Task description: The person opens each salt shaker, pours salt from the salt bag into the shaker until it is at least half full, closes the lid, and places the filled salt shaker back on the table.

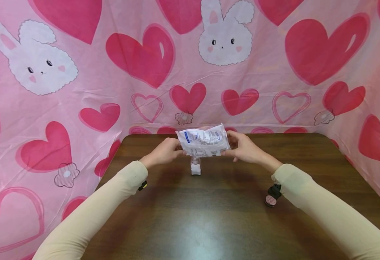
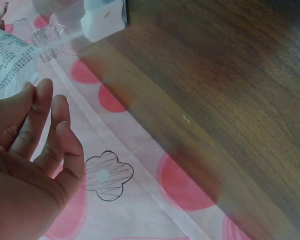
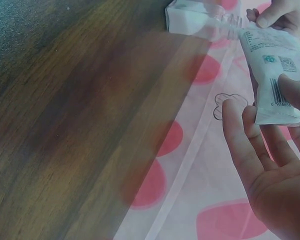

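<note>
A white printed packet (image 1: 204, 141) is held up level between both hands. My left hand (image 1: 165, 151) pinches its left end between thumb and forefinger, with the other fingers loosely bent. At the other end my right hand (image 1: 246, 150) grips the packet with the thumb on its printed face and fingers behind. Below it a small clear bottle (image 1: 195, 169) stands upright on the table, uncapped and with white matter inside. In the right wrist view the packet's edge (image 3: 250, 37) meets the bottle's threaded neck (image 3: 233, 26), and a whitish streak shows inside the neck.
The dark wooden table (image 1: 190, 209) reaches back to a pink cloth (image 1: 190, 76) printed with hearts and rabbits. A black device with a pink round part (image 1: 270, 200) hangs at the right wrist. Another small black device (image 1: 142, 185) sits at the left cuff.
</note>
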The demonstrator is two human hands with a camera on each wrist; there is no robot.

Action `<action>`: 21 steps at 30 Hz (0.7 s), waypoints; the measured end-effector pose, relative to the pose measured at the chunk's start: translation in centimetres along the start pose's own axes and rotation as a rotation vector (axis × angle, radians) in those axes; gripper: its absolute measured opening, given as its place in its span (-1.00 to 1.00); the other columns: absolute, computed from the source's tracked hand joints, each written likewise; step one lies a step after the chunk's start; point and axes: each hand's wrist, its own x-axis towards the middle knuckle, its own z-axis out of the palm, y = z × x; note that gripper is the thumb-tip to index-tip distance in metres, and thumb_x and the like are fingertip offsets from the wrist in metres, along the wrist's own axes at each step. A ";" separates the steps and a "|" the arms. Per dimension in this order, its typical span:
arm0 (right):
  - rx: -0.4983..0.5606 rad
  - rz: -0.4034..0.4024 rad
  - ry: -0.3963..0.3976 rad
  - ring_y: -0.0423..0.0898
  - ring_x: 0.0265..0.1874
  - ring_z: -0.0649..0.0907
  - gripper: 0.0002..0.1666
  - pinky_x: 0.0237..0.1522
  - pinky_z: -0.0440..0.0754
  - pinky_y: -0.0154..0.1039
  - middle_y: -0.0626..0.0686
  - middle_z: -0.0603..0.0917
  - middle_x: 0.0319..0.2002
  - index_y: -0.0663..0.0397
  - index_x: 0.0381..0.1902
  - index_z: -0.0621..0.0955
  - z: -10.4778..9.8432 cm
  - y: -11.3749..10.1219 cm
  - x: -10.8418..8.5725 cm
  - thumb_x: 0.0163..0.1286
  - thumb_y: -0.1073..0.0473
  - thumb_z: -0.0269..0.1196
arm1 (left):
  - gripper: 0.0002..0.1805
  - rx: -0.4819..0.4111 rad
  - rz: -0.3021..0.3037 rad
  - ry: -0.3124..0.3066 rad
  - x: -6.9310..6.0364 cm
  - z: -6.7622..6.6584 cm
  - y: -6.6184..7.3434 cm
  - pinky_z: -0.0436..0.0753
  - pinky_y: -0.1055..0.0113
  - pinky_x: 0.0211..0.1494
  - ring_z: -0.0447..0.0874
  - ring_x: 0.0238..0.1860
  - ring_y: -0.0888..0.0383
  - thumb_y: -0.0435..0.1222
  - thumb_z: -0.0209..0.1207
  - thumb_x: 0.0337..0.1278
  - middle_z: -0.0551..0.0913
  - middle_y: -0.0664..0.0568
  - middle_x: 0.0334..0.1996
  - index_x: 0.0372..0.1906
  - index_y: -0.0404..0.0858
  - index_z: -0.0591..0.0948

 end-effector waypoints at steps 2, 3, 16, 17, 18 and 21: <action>0.002 -0.001 -0.002 0.12 -0.22 0.69 -0.33 -0.52 0.72 0.02 0.21 0.72 -0.05 0.20 0.28 0.52 0.0 0.0 0.0 0.27 0.30 0.54 | -0.83 -0.001 0.002 0.000 0.0 0.0 0.0 0.67 0.19 -0.17 0.64 -0.34 0.15 -0.38 0.40 0.32 0.81 0.02 -0.26 -0.05 -0.32 0.79; 0.002 -0.001 -0.002 0.12 -0.22 0.69 -0.33 -0.52 0.72 0.03 0.22 0.72 -0.05 0.20 0.28 0.52 0.0 0.0 0.0 0.27 0.30 0.54 | -0.83 -0.001 0.002 0.000 0.0 0.0 0.1 0.67 0.19 -0.17 0.64 -0.34 0.16 -0.38 0.40 0.32 0.81 0.02 -0.26 -0.05 -0.32 0.79; -0.005 0.003 -0.002 0.13 -0.21 0.68 -0.31 -0.51 0.73 0.05 0.22 0.72 -0.06 0.20 0.30 0.52 -0.1 0.0 -0.1 0.27 0.30 0.54 | -0.82 0.002 0.003 -0.005 -0.1 -0.1 0.2 0.67 0.19 -0.15 0.64 -0.33 0.16 -0.37 0.40 0.32 0.81 0.02 -0.24 -0.03 -0.30 0.79; -0.005 0.003 -0.001 0.13 -0.21 0.68 -0.31 -0.51 0.73 0.05 0.22 0.72 -0.06 0.20 0.30 0.52 -0.1 0.0 -0.1 0.27 0.30 0.54 | -0.82 0.001 0.002 -0.004 -0.1 -0.1 0.2 0.67 0.19 -0.15 0.63 -0.33 0.16 -0.37 0.40 0.32 0.81 0.02 -0.24 -0.03 -0.30 0.79; -0.004 0.002 -0.002 0.12 -0.21 0.69 -0.31 -0.51 0.73 0.05 0.22 0.72 -0.06 0.20 0.31 0.52 -0.1 -0.1 -0.1 0.27 0.30 0.54 | -0.82 -0.001 0.002 -0.005 -0.1 -0.1 0.2 0.67 0.19 -0.15 0.63 -0.33 0.15 -0.37 0.40 0.32 0.81 0.03 -0.24 -0.02 -0.31 0.79; -0.002 -0.001 -0.001 0.11 -0.21 0.69 -0.30 -0.51 0.72 0.05 0.21 0.72 -0.05 0.21 0.31 0.51 -0.1 -0.1 -0.1 0.27 0.29 0.55 | -0.82 -0.008 0.001 -0.006 -0.1 -0.1 0.2 0.67 0.19 -0.16 0.63 -0.33 0.15 -0.38 0.39 0.33 0.81 0.03 -0.25 -0.02 -0.31 0.78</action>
